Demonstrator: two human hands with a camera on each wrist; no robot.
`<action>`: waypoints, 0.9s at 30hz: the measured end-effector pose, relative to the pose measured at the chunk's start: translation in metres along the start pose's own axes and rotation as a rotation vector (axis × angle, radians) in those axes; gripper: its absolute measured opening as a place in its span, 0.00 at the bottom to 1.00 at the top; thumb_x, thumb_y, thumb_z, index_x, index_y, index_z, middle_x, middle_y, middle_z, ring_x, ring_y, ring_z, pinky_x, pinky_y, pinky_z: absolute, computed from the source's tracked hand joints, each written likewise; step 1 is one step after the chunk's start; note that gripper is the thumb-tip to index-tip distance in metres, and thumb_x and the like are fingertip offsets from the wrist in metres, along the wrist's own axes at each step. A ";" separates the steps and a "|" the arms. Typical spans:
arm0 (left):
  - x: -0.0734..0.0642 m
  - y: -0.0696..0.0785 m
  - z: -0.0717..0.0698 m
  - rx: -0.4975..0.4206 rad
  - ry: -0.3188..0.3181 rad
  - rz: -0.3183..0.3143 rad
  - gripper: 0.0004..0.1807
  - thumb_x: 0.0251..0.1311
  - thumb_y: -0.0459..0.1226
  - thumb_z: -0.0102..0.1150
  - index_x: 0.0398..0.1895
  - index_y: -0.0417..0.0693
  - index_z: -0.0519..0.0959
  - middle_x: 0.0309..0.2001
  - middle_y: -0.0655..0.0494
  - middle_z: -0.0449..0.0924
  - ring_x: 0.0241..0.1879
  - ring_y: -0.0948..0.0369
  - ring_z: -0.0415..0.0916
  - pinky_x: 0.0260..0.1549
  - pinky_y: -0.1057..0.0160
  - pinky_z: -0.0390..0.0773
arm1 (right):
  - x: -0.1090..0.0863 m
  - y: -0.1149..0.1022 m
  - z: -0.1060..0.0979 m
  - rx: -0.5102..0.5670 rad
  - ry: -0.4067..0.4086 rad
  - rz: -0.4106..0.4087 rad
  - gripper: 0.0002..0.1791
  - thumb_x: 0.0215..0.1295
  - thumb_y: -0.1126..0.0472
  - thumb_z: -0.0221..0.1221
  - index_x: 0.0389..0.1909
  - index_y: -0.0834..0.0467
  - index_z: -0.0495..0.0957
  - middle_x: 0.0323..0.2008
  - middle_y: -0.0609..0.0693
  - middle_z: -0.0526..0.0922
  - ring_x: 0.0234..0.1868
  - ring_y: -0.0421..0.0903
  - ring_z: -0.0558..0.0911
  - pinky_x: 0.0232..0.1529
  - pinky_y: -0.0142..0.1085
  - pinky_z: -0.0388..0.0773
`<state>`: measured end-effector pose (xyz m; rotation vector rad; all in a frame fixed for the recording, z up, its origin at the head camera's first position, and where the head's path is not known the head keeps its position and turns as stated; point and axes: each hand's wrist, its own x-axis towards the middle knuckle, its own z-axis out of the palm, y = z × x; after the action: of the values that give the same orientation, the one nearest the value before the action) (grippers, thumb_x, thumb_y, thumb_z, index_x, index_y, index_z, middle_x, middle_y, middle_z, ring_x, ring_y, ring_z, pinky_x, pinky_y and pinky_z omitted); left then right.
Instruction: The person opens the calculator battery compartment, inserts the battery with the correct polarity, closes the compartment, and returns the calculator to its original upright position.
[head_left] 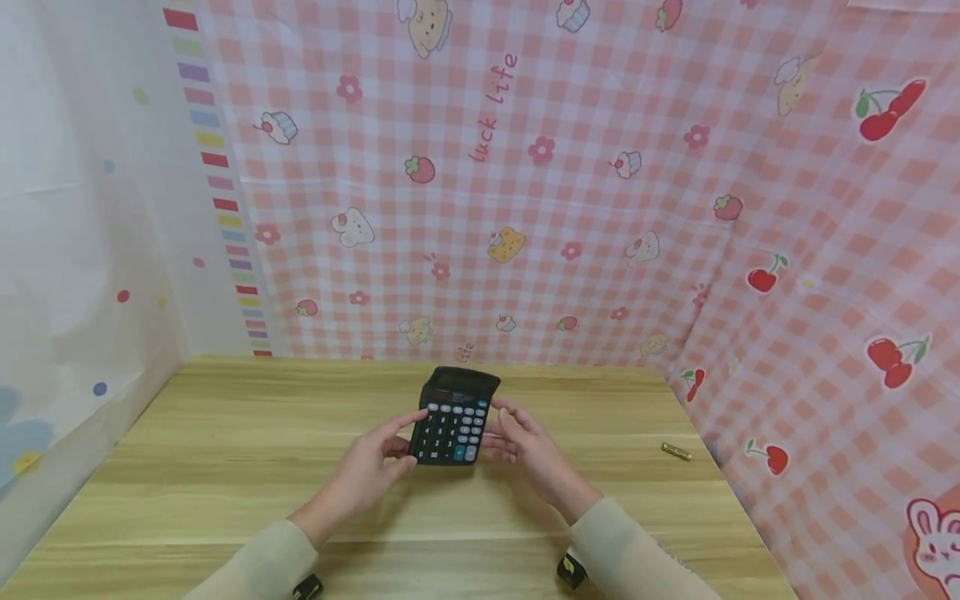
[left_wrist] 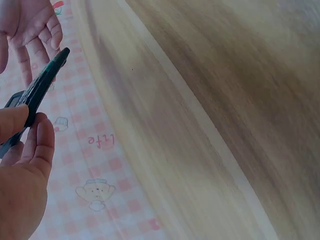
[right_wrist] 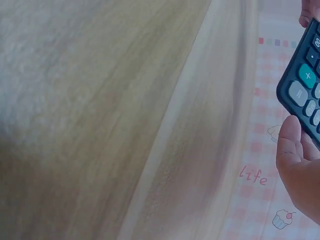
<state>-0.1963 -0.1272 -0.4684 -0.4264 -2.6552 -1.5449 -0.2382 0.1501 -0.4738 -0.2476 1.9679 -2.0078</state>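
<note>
A black calculator (head_left: 442, 433) with a hinged-up display and pale, black and blue keys is held tilted over the middle of the table. My left hand (head_left: 367, 462) grips its left edge, thumb at the front and fingers behind, as the left wrist view shows from the side with the calculator (left_wrist: 44, 85) edge-on. At the right edge is my right hand (head_left: 534, 454), its fingers loosely extended and spread. In the right wrist view, the thumb (right_wrist: 289, 137) of that hand lies right at the calculator's edge, and the calculator's (right_wrist: 286, 95) lower corner shows.
A small gold-coloured cylinder (head_left: 677, 452) lies on the wooden table (head_left: 225, 467) at the right. Pink checked cloth (head_left: 465, 200) hangs behind and to the right, with a white patterned cloth (head_left: 90, 250) on the left. Black wrist-worn pieces (head_left: 572, 571) show near the sleeves.
</note>
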 end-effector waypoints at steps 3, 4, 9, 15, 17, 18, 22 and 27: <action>-0.002 -0.001 0.000 0.086 0.004 0.080 0.41 0.62 0.22 0.69 0.77 0.59 0.73 0.67 0.42 0.82 0.51 0.53 0.89 0.53 0.57 0.89 | 0.001 0.000 0.000 0.026 -0.004 0.007 0.32 0.90 0.43 0.36 0.82 0.58 0.58 0.71 0.69 0.77 0.65 0.56 0.85 0.62 0.42 0.84; -0.003 -0.001 0.001 0.111 0.005 0.113 0.41 0.61 0.22 0.69 0.77 0.58 0.74 0.70 0.42 0.79 0.51 0.53 0.89 0.52 0.58 0.89 | 0.001 0.000 -0.001 0.035 -0.005 0.008 0.34 0.89 0.41 0.35 0.80 0.60 0.58 0.72 0.70 0.76 0.66 0.56 0.84 0.62 0.43 0.84; -0.005 -0.003 0.002 0.234 0.016 0.283 0.41 0.58 0.19 0.71 0.75 0.53 0.75 0.73 0.39 0.76 0.45 0.55 0.89 0.47 0.62 0.90 | 0.003 0.002 -0.004 0.071 -0.017 0.016 0.42 0.84 0.32 0.33 0.76 0.64 0.59 0.73 0.71 0.74 0.69 0.60 0.82 0.66 0.46 0.83; -0.006 -0.007 0.004 0.366 0.094 0.495 0.41 0.51 0.18 0.75 0.70 0.50 0.79 0.67 0.39 0.82 0.51 0.50 0.90 0.49 0.56 0.90 | 0.002 0.003 -0.005 0.079 -0.025 0.023 0.47 0.82 0.29 0.34 0.77 0.67 0.59 0.74 0.71 0.72 0.71 0.60 0.81 0.69 0.47 0.81; -0.007 -0.009 0.004 0.414 0.126 0.559 0.41 0.48 0.18 0.77 0.69 0.50 0.80 0.66 0.41 0.84 0.56 0.47 0.88 0.52 0.52 0.89 | 0.002 0.003 -0.005 0.074 -0.019 0.028 0.48 0.82 0.28 0.34 0.77 0.67 0.59 0.74 0.71 0.73 0.72 0.61 0.80 0.69 0.47 0.81; -0.007 -0.010 0.004 0.432 0.134 0.589 0.41 0.48 0.18 0.77 0.69 0.49 0.80 0.66 0.42 0.84 0.59 0.45 0.87 0.53 0.51 0.89 | 0.002 0.003 -0.005 0.073 -0.015 0.030 0.48 0.82 0.28 0.34 0.76 0.68 0.60 0.73 0.72 0.73 0.72 0.62 0.79 0.69 0.47 0.82; -0.009 -0.010 0.003 0.471 0.116 0.642 0.40 0.51 0.18 0.76 0.69 0.51 0.80 0.67 0.45 0.83 0.59 0.46 0.86 0.51 0.51 0.89 | 0.001 0.003 -0.005 0.059 0.009 0.034 0.47 0.82 0.28 0.33 0.72 0.70 0.62 0.72 0.73 0.74 0.71 0.64 0.80 0.66 0.46 0.83; -0.012 -0.007 0.000 0.540 0.067 0.664 0.39 0.57 0.18 0.72 0.70 0.53 0.79 0.68 0.47 0.82 0.58 0.48 0.87 0.51 0.54 0.89 | 0.000 0.005 -0.005 0.050 0.038 0.039 0.46 0.81 0.27 0.36 0.68 0.68 0.66 0.70 0.72 0.77 0.67 0.62 0.83 0.64 0.46 0.85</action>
<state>-0.1861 -0.1328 -0.4767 -1.0360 -2.3611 -0.6205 -0.2394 0.1550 -0.4786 -0.1587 1.9270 -2.0488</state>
